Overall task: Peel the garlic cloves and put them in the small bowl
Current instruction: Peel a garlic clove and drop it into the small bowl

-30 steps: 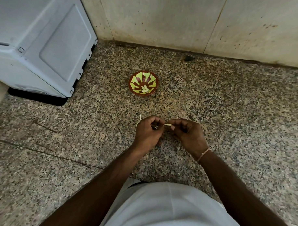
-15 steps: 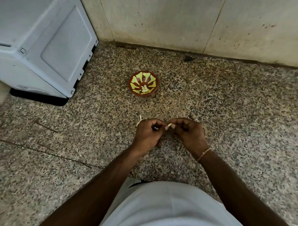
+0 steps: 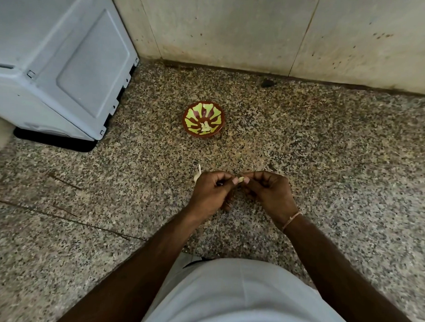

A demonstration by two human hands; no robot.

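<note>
Nearest the camera, a pale grey-white cloth garment [image 3: 238,296] fills the bottom of the head view, with both bare forearms reaching forward over it above a speckled brown-and-grey granite floor [image 3: 338,184]. A thin pinkish thread bracelet [image 3: 292,219] circles the right wrist.

The two hands meet just above the floor, their fingertips touching around one small pale garlic clove [image 3: 240,179]. The left hand [image 3: 211,192] has its fingers curled inward, thumb and forefinger pinching the clove's left end. The right hand [image 3: 268,191] is curled likewise, its thumb and forefinger nipping the clove's right end. Whether the clove's skin is partly off is too small to tell. At the far side of the left hand's knuckles a pale papery piece of garlic with a thin stalk [image 3: 197,174] sticks up; whether the hand holds it or it lies on the floor behind cannot be told.

Further off, well apart from the hands, a small round brown bowl with a yellow-green petal pattern [image 3: 196,114] sits on the floor, and a few pale peeled cloves [image 3: 205,127] lie in its bottom.

To the left stands a large light grey plastic appliance casing [image 3: 53,66] on a black base [image 3: 55,141]. Beyond the bowl, a stained beige tiled wall [image 3: 235,31] rises from the floor, with a small dark lump [image 3: 267,82] at its foot.
</note>
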